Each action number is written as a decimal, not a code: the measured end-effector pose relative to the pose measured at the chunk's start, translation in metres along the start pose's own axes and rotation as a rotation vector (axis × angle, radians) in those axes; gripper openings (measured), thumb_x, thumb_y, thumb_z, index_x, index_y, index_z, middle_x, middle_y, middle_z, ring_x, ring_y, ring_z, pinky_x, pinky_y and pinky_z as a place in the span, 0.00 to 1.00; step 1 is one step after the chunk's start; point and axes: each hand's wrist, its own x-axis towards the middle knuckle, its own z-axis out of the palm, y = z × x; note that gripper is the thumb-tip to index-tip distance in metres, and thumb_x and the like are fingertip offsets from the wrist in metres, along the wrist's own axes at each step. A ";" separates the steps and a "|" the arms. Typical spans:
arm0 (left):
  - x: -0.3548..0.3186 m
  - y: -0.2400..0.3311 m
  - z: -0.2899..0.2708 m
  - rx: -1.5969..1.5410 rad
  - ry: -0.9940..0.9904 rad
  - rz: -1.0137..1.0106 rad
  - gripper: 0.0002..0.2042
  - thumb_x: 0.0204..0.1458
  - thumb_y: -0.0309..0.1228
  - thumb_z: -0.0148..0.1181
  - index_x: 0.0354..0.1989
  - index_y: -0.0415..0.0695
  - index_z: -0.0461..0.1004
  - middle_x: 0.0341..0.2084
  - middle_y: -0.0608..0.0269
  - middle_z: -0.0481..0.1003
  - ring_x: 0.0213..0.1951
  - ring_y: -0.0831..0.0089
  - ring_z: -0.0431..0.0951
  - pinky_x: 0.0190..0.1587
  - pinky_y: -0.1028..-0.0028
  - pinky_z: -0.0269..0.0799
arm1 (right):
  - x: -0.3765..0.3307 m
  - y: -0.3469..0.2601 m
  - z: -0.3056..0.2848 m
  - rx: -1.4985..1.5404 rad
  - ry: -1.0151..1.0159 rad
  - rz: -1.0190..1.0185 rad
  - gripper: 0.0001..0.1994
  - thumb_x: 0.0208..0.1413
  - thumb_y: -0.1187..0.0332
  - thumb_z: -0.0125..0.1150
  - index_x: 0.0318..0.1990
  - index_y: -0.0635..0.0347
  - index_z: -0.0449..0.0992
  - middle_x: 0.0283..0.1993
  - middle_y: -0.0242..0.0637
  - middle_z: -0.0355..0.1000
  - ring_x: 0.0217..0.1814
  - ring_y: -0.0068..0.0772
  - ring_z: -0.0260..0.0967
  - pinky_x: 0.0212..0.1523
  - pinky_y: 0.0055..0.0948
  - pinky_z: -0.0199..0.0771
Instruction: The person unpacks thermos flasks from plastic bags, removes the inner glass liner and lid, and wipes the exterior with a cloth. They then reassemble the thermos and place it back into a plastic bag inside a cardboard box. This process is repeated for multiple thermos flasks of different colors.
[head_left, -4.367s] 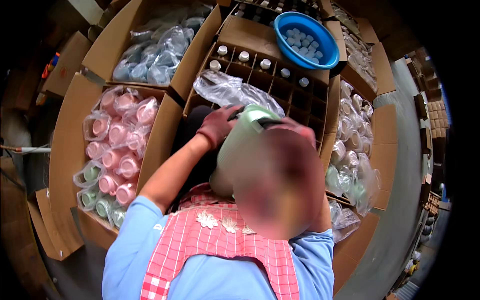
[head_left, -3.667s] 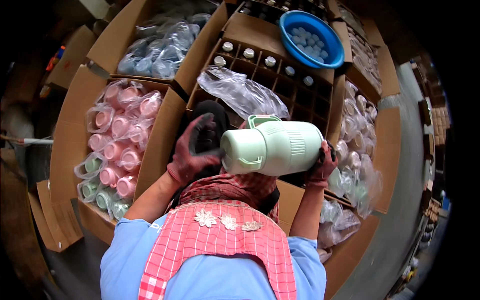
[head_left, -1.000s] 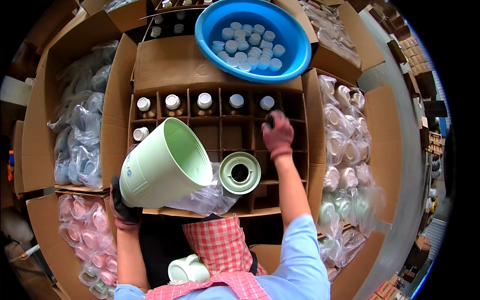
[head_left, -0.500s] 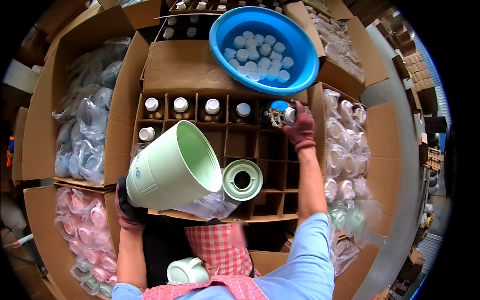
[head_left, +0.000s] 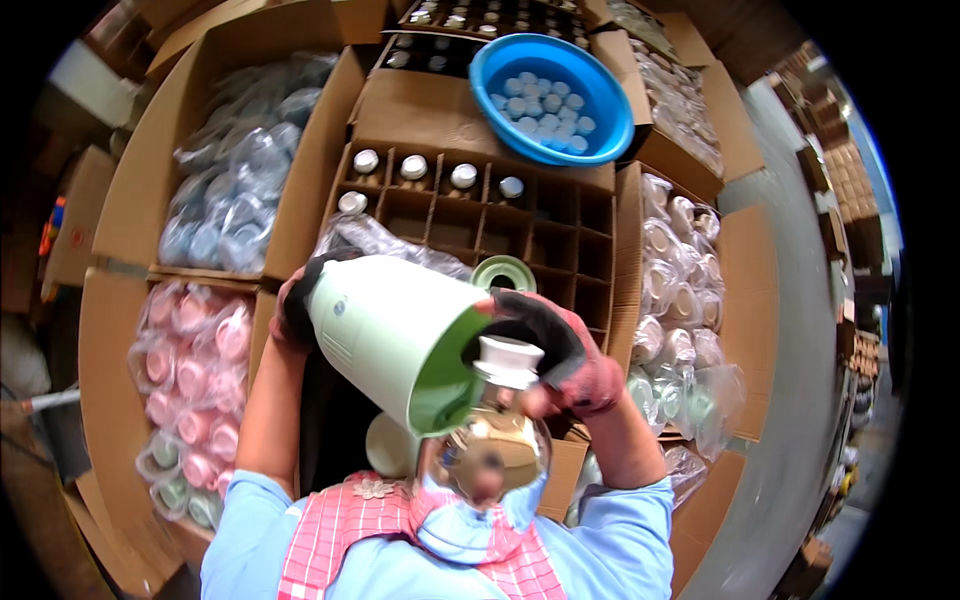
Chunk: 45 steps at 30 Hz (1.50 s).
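My left hand [head_left: 300, 303], gloved in red and black, grips the closed end of a pale green thermos casing [head_left: 385, 325]. The casing lies tilted, its open mouth facing right and down. At that mouth is a shiny silver thermos liner [head_left: 490, 455] with a white cap [head_left: 510, 360] on its neck. My gloved right hand [head_left: 570, 355] is closed around the neck end of the liner; some fingers are hidden. A green ring-shaped thermos collar [head_left: 503, 262] rests on the divided carton [head_left: 430, 195] beyond. Below the casing, a pale green cup [head_left: 390, 445] is partly hidden.
Capped silver liners [head_left: 463, 177] stand in the carton's back row. Behind sits a blue basin [head_left: 485, 95] of white caps. Clear plastic [head_left: 390, 245] lies across the carton. Cartons of bagged pink parts [head_left: 195, 375], bluish parts [head_left: 250, 200] and pale parts [head_left: 670, 270] flank me.
My right hand has lifted a capped liner out of the carton's back row and brought it close to my chest. The casing has turned in my left hand, and the view has shifted.
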 end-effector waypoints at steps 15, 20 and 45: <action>-0.138 0.012 -0.013 0.279 0.170 0.162 0.28 0.53 0.49 0.43 0.51 0.34 0.67 0.45 0.54 0.72 0.48 0.63 0.71 0.54 0.67 0.63 | -0.085 0.074 0.103 -0.196 0.489 -0.290 0.22 0.48 0.68 0.66 0.49 0.66 0.67 0.42 0.44 0.72 0.35 0.25 0.69 0.34 0.21 0.71; -0.153 0.000 -0.022 0.219 0.201 0.210 0.26 0.56 0.47 0.42 0.50 0.35 0.67 0.47 0.55 0.70 0.49 0.65 0.69 0.53 0.68 0.62 | -0.079 0.076 0.123 -0.698 0.305 -0.375 0.36 0.38 0.66 0.71 0.57 0.63 0.63 0.55 0.47 0.65 0.52 0.39 0.67 0.47 0.31 0.70; -0.143 0.022 0.183 1.421 0.086 1.029 0.49 0.30 0.50 0.72 0.59 0.34 0.56 0.39 0.51 0.72 0.37 0.59 0.74 0.40 0.66 0.71 | -0.090 0.167 0.017 0.164 0.320 0.020 0.27 0.54 0.62 0.55 0.60 0.62 0.60 0.58 0.39 0.63 0.60 0.33 0.61 0.57 0.34 0.62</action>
